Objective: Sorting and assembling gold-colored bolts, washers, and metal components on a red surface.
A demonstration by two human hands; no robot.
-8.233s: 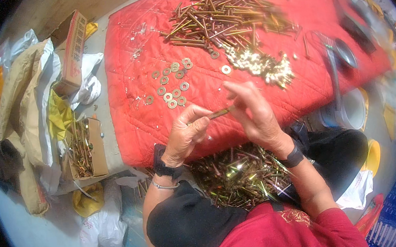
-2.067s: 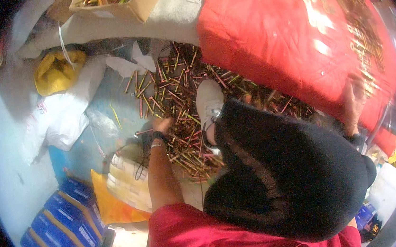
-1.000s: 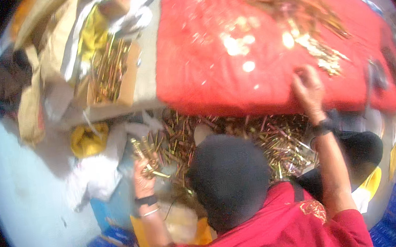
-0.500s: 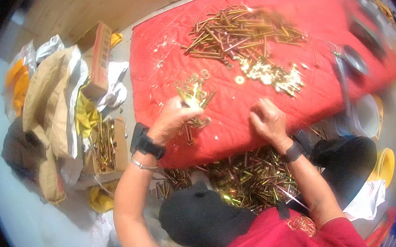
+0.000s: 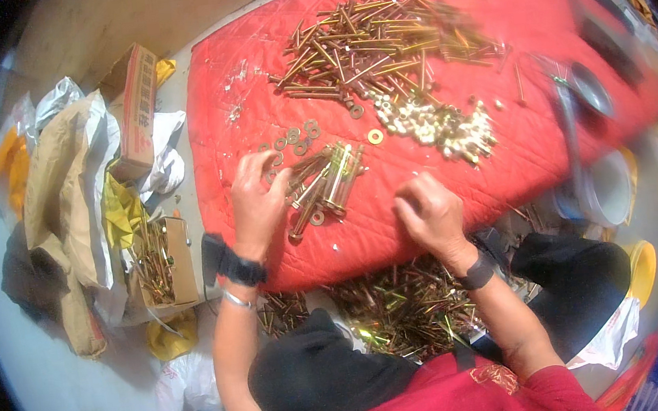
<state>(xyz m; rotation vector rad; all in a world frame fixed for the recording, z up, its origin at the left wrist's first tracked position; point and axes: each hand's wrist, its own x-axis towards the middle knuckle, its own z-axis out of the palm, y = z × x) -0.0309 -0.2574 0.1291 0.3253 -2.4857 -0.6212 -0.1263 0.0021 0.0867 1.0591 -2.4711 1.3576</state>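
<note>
My left hand hovers at the left of a small bunch of brass-coloured bolts lying on a red quilted cloth. Its thumb and fingers are apart and nothing shows between them. Several flat washers lie just beyond its fingertips. To the right, my right hand is curled closed over the cloth; its fingers hide whatever may be inside. A single washer and a heap of shiny nuts lie farther back, in front of a big pile of long bolts.
On the left stand a cardboard carton, brown paper sacks and a small box of bolts. More loose bolts lie below the cloth's near edge. A translucent bucket and a round metal dish are at the right.
My left hand has let go of the bunch of bolts and drawn back left; the bolts now lie on the cloth. My right hand stays curled in about the same place.
</note>
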